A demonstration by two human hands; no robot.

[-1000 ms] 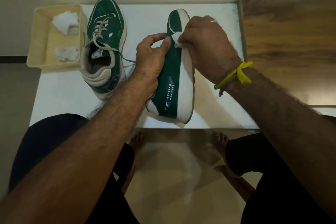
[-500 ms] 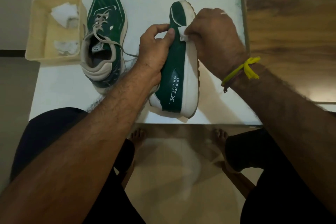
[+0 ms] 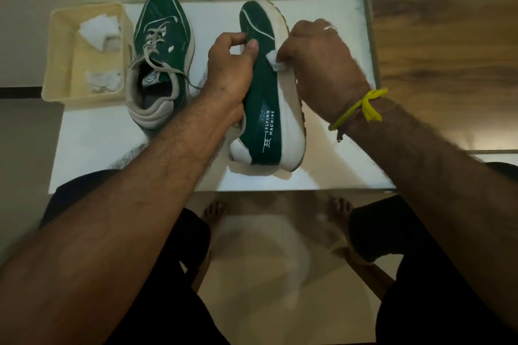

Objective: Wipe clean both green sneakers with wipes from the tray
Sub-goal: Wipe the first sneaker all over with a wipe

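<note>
One green sneaker (image 3: pixel 265 109) lies tipped on its side on the white table (image 3: pixel 92 148), its white sole facing right. My left hand (image 3: pixel 231 70) grips its upper from the left, thumb on the green side. My right hand (image 3: pixel 316 64) pinches a small white wipe (image 3: pixel 274 60) against the edge where the green side meets the sole. The second green sneaker (image 3: pixel 159 56) stands upright to the left, laces loose. A cream tray (image 3: pixel 60 64) at the table's far left holds white wipes (image 3: pixel 98 31).
A wooden surface (image 3: pixel 448 64) adjoins the table on the right. A wall runs along the table's far edge. My knees and bare feet (image 3: pixel 214 211) are below the near edge, over a tiled floor.
My right hand and the wipe have slid down the sneaker's side, from near the toe toward the middle. The left hand keeps its grip. The view has shifted slightly.
</note>
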